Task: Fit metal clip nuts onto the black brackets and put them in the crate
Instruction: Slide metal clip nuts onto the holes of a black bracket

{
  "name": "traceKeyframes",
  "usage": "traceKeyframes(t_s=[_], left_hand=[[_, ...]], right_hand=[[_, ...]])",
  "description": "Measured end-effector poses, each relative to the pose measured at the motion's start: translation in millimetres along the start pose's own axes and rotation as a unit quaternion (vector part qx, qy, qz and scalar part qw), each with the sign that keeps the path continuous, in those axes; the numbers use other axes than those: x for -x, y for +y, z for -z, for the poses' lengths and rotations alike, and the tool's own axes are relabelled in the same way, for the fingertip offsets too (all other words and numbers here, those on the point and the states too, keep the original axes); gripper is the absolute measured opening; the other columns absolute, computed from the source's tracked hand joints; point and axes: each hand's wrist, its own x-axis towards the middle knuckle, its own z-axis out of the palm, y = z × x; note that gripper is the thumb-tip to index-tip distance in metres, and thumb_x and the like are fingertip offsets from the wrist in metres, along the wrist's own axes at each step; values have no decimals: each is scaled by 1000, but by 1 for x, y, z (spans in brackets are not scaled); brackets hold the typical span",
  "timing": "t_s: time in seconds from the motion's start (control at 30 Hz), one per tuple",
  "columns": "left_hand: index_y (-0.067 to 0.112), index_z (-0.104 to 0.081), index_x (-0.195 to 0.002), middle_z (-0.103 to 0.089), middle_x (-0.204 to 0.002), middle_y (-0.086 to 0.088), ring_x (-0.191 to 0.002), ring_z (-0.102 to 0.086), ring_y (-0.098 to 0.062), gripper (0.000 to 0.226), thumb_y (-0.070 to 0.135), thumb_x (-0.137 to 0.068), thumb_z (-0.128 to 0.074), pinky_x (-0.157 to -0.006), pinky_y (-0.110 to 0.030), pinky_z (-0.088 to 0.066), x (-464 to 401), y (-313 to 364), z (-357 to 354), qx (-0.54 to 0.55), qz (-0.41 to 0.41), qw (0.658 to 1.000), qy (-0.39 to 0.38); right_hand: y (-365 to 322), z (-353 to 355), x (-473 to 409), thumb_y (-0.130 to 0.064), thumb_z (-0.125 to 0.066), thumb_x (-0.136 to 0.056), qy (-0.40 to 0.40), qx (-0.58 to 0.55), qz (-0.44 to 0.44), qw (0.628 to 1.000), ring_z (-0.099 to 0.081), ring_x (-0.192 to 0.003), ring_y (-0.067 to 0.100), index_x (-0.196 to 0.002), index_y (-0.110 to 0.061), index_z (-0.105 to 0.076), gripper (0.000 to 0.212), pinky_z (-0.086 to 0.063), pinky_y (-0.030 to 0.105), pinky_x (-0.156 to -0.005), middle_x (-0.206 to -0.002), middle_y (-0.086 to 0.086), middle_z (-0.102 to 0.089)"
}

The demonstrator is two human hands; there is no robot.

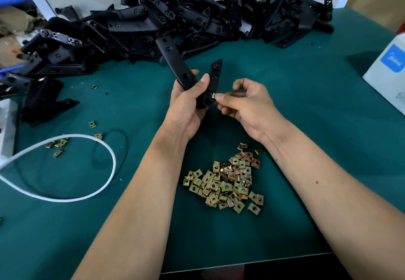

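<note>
My left hand [188,106] grips a black bracket [175,60] above the green table, thumb across its middle. My right hand [243,102] pinches a small metal clip nut [213,95] between thumb and forefinger and holds it against the bracket's lower right edge. A heap of brass-coloured clip nuts [228,181] lies on the mat just below my wrists. A large pile of black brackets [175,21] stretches along the back of the table. No crate shows in this view.
A white cable [109,155] loops over the left of the green mat [306,104], with a few stray clip nuts [58,145] near it. A white carton [388,76] stands at the right edge. The table's front edge runs under my forearms.
</note>
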Motion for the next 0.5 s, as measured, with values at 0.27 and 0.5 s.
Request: traceKeyframes(t_s=[0.27,0.5], left_hand=[[18,-57,-114,-66,-84,1,-67,-63,-16,25,11,-95,-70,-61,-32,-54,2,-1,-1,-30,15,999,-14],[16,-54,-116,-56,-101,-6,-90,-61,-22,28,9,-95,-71,-75,-38,-52,4,-4,-7,-37,-45,998,8]], right_hand=[[0,0,1,10,-76,-84,-16,18,6,1000,-67,-61,18,-86,-17,-40,45,-53,23,-56,-69,9,-66],[2,-2,2,12,-72,-86,-22,-23,28,999,-64,-58,21,-79,-17,-39,44,-53,25,-56,-67,11,-63]])
